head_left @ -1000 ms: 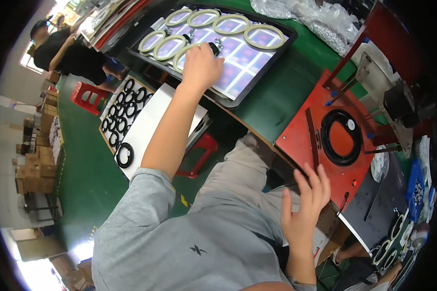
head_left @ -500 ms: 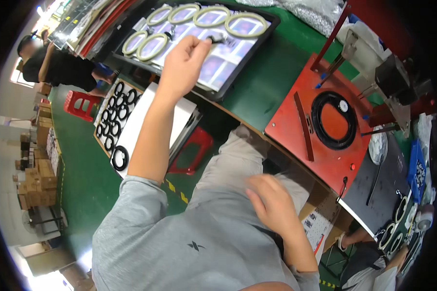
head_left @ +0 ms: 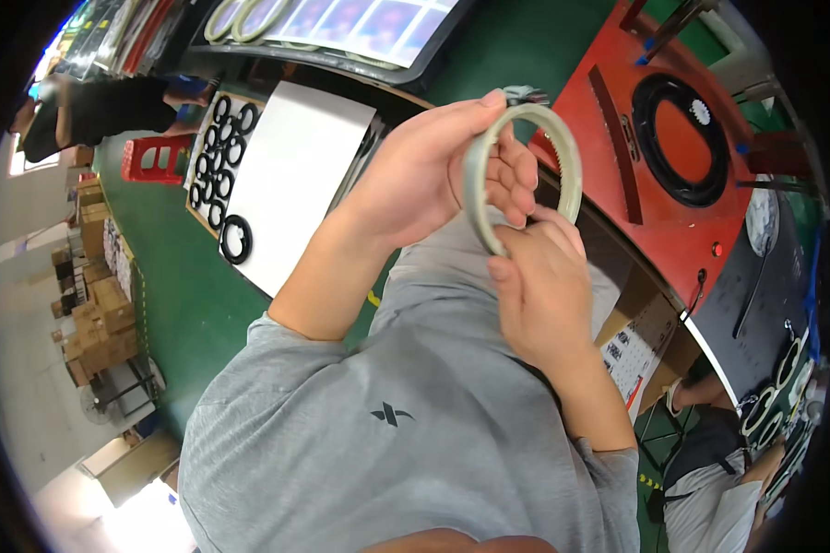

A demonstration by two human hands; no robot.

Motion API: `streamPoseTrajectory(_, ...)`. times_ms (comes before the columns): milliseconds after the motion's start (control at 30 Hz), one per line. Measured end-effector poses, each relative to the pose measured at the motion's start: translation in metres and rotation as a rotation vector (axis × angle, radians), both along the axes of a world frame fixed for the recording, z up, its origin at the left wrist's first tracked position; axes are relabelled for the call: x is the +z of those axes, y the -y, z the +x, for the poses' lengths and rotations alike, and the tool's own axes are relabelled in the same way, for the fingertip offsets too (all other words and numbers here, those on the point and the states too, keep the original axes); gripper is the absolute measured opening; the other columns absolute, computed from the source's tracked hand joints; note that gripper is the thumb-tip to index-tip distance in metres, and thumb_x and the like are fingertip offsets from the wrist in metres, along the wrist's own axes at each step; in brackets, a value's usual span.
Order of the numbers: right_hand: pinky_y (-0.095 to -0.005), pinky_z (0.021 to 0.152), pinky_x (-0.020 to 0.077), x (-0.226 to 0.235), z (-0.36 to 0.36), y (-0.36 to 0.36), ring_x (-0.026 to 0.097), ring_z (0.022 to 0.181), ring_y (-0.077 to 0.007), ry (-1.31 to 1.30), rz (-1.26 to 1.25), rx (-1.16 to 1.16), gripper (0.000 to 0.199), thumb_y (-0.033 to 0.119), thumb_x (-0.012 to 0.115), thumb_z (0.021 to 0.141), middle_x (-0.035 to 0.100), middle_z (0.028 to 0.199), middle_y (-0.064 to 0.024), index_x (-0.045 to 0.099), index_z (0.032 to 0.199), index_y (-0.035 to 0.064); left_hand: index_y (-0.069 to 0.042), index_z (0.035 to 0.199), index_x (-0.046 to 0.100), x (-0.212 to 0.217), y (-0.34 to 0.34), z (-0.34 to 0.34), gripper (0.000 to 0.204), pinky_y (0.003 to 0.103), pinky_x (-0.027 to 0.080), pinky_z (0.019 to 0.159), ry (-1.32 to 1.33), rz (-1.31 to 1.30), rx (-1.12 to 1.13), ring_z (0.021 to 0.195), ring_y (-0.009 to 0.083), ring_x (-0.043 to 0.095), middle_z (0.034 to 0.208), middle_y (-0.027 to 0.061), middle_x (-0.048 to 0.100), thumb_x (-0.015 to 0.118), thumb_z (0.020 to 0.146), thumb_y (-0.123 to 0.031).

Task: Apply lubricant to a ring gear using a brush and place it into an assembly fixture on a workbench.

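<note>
Both my hands hold one pale grey-green ring (head_left: 570, 158) up in front of my chest, seen nearly edge-on. My left hand (head_left: 433, 166) grips its left side, thumb on top and fingers curled through the hole. My right hand (head_left: 539, 286) pinches the ring's lower rim from below. A small dark clip-like part (head_left: 524, 92) sticks out above the ring at my left thumb tip. Behind the ring lies a red fixture plate (head_left: 682, 235) carrying a black ring (head_left: 678, 138).
A dark tray (head_left: 360, 46) with pale rings sits on the green table (head_left: 516, 46) at the top. A white sheet (head_left: 295, 175) and a board of small black rings (head_left: 221, 175) lie left. Another person (head_left: 92, 106) sits far left; a co-worker (head_left: 719, 470) is at lower right.
My left hand has come back from the tray with a pale ring. My right hand rose from my lap and took hold of the ring's lower edge.
</note>
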State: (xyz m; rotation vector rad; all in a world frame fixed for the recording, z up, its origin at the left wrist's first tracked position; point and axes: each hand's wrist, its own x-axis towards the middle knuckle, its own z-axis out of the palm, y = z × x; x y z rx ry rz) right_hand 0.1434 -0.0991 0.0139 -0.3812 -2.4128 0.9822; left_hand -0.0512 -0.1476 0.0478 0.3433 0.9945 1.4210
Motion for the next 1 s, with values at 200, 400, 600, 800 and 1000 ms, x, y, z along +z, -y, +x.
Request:
streamPoseTrajectory(200,-0.0329,0.052,0.0425,0.011,0.026,-0.008,0.054,0.05,-0.0194,-0.187,-0.539,-0.071,0.031,0.016,0.061,0.105,0.058,0.059,-0.0081,0.067,0.079,-0.0008,-0.007,0.077,0.059,-0.017,0.01,0.004,0.036,0.02,0.04,0.055,-0.902,0.111,0.194,0.063,0.0072,0.058,0.077,-0.0004,0.065,0.069,0.105,-0.026)
streamPoseTrajectory(400,-0.0257,0.05,0.0335,0.016,0.049,-0.019,0.036,0.047,-0.0057,-0.296,-1.065,-0.142,0.052,0.031,0.046,0.114,0.049,0.057,0.0007,0.062,0.077,-0.0008,0.008,0.127,0.063,-0.024,0.004,-0.001,0.035,0.037,0.057,0.093,-0.797,0.486,-0.196,0.101,0.0259,0.073,0.112,0.02,0.075,0.046,0.114,-0.02)
streamPoseTrajectory(600,-0.0305,0.052,0.0437,0.017,0.059,-0.031,0.026,0.044,-0.007,-0.558,-1.392,-0.12,0.064,0.042,0.027,0.117,0.035,0.053,0.0031,0.059,0.082,-0.0014,0.009,0.132,0.059,-0.047,0.003,0.017,0.051,0.038,0.061,0.079,-0.394,0.459,-0.245,0.088,0.0261,0.074,0.099,0.0208,0.074,0.041,0.116,-0.036)
streamPoseTrajectory(800,-0.0257,0.046,0.0335,0.025,0.07,-0.047,0.025,0.044,-0.0067,-0.62,-1.562,0.038,0.066,0.047,0.02,0.116,0.033,0.054,0.0062,0.059,0.093,-0.0024,-0.001,0.129,0.049,-0.061,-0.019,0.03,0.036,0.038,0.061,0.078,-0.223,0.519,-0.226,0.087,0.0285,0.074,0.104,0.0243,0.072,0.04,0.116,-0.033)
streamPoseTrajectory(1000,-0.0252,0.046,0.0298,0.029,0.09,-0.054,0.028,0.046,-0.0052,-0.584,-1.387,-0.07,0.052,0.035,0.037,0.116,0.038,0.055,0.0046,0.064,0.094,-0.0036,0.002,0.13,0.056,-0.043,-0.03,0.033,0.028,0.04,0.059,0.094,-0.417,0.465,-0.221,0.106,0.0307,0.074,0.117,0.0242,0.072,0.048,0.114,-0.02)
